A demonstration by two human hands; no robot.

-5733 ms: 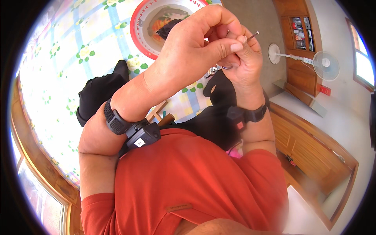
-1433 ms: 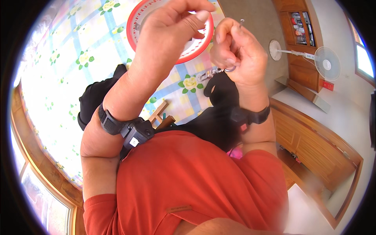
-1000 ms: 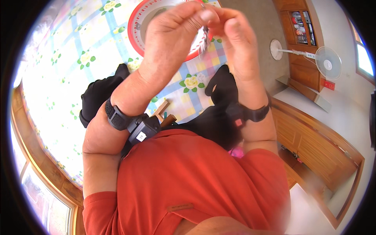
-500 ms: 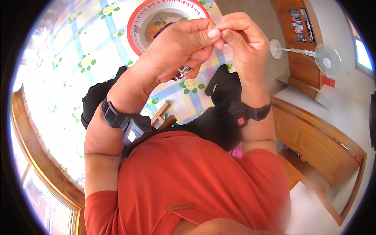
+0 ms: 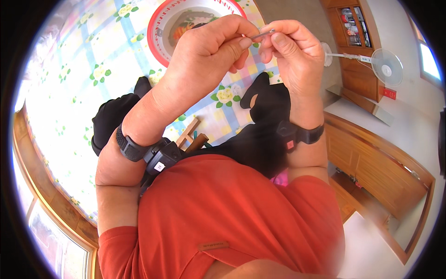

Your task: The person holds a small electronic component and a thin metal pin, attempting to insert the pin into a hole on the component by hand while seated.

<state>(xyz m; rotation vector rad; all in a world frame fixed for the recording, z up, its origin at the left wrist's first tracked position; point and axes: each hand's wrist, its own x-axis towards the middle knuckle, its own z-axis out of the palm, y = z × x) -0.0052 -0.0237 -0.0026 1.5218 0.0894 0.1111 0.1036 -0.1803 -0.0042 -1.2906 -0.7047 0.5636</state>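
Raised in front of my chest, my left hand (image 5: 211, 49) pinches a thin silver metal tool (image 5: 263, 34) between thumb and forefinger. Its exact kind is not clear. The tool's small rounded tip lies against the thumb and forefinger of my right hand (image 5: 295, 53). Those right fingers are curled and pressed together, and whatever they may hold is hidden. Beyond my left hand stands a white basin (image 5: 160, 32) with a red rim and a flowered bottom, partly covered by that hand.
I sit on a flowered, checked cloth (image 5: 104, 88), my legs in black trousers (image 5: 232, 144). A small wooden frame-like piece (image 5: 189, 132) lies by my lap. To the right are a white fan (image 5: 387, 69), a wooden cabinet (image 5: 346, 51) and a wooden panel (image 5: 376, 162). A window (image 5: 58, 232) is at lower left.
The hands have parted slightly, and the silver tool now shows between them. A shiny metal piece that showed beneath my left palm is out of sight.
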